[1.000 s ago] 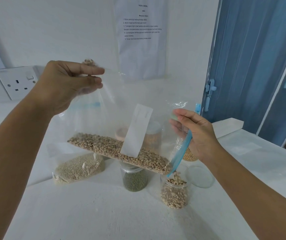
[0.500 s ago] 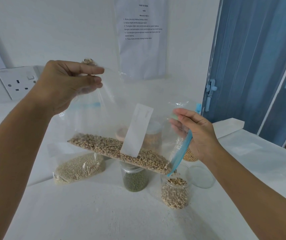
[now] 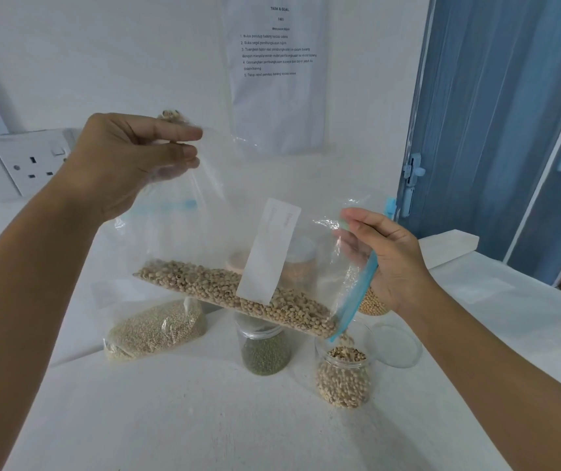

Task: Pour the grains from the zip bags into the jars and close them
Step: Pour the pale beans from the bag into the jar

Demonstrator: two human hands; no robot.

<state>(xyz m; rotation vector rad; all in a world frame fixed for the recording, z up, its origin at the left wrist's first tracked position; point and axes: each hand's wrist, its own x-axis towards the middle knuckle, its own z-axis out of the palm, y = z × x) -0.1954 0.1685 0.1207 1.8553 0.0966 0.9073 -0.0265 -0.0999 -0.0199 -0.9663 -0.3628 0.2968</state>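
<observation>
A clear zip bag [image 3: 224, 239] with pale beans along its lower fold and a white label hangs tilted above the table. My left hand [image 3: 126, 161] pinches its raised bottom corner. My right hand [image 3: 384, 263] grips the blue zip edge, whose low corner points down over an open jar [image 3: 343, 379] nearly full of the same beans. The jar's clear lid [image 3: 396, 345] lies on the table just right of it.
A jar of green beans [image 3: 264, 351] stands left of the open jar. A zip bag of small pale grains [image 3: 155, 329] lies further left. Two more jars sit behind the held bag, partly hidden. Wall sockets [image 3: 17, 164] are at the left, a blue door [image 3: 496, 130] at the right.
Beans have kept sliding from the bag's low corner, and the level in the open jar has risen. Both hands hold nearly the same pose.
</observation>
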